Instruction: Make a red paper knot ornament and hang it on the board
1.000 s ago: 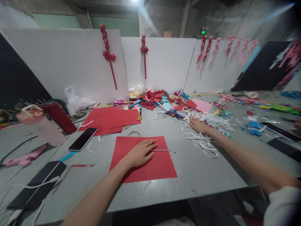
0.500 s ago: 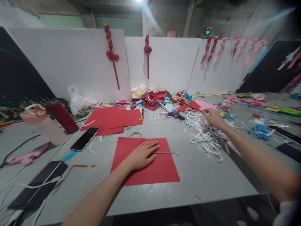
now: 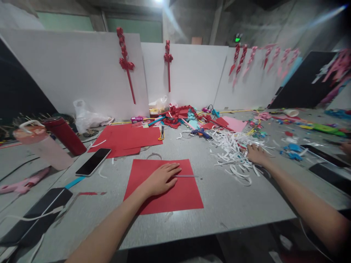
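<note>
My left hand (image 3: 162, 179) lies flat, fingers spread, on a red sheet (image 3: 189, 197) near the front of the grey table. From beneath its fingers a thin strip (image 3: 189, 176) points right across the sheet. My right hand (image 3: 256, 154) rests at the right edge of a heap of white paper strips (image 3: 226, 146), its fingers apart and bent down over them; no object shows in its grasp. Behind the heap's left end lies a blue tool (image 3: 202, 133). Several larger red sheets (image 3: 128, 137) lie at the back left, beside a yellow cutter (image 3: 161, 136).
At left are a phone (image 3: 93, 162), a pink bottle (image 3: 46, 148), a red flask (image 3: 65, 135), a pink glue gun (image 3: 26, 181) and a black power bank (image 3: 40, 212) with cables. Red paper ornaments (image 3: 168, 58) hang on white panels. Part of another person's hand (image 3: 346, 148) shows at far right.
My right hand has moved away from the red paper behind the heap, down and toward the strips' right side. My left hand stays on the sheet. The whole view has shifted slightly.
</note>
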`<action>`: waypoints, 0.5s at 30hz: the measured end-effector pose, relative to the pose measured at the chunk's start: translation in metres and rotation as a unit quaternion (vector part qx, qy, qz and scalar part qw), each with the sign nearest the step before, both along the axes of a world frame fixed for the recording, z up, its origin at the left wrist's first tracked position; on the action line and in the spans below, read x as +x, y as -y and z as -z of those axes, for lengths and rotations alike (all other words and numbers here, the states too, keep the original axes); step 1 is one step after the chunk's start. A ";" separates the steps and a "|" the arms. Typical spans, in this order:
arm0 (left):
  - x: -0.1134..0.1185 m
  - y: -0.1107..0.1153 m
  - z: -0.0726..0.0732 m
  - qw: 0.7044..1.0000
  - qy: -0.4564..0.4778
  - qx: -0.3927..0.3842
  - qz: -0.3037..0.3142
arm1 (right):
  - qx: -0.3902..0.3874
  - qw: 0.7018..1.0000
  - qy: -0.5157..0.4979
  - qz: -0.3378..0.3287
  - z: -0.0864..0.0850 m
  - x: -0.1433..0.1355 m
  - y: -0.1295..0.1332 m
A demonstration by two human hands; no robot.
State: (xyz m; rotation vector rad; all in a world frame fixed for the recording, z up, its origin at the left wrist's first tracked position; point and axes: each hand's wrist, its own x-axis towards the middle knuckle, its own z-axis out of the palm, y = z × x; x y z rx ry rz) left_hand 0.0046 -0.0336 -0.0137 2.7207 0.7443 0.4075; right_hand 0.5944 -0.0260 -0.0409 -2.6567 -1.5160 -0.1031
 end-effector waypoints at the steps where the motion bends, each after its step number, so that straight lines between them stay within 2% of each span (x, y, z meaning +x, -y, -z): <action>1: 0.000 0.000 0.000 1.000 0.001 0.000 0.001 | -0.003 1.000 -0.002 0.002 0.000 -0.003 -0.002; 8: 0.000 0.002 -0.003 1.000 0.001 0.004 0.001 | 0.014 0.998 -0.008 0.057 -0.018 -0.007 -0.015; 15: 0.000 0.002 -0.002 1.000 -0.003 0.006 0.001 | 0.006 0.998 0.015 0.060 -0.039 -0.002 -0.023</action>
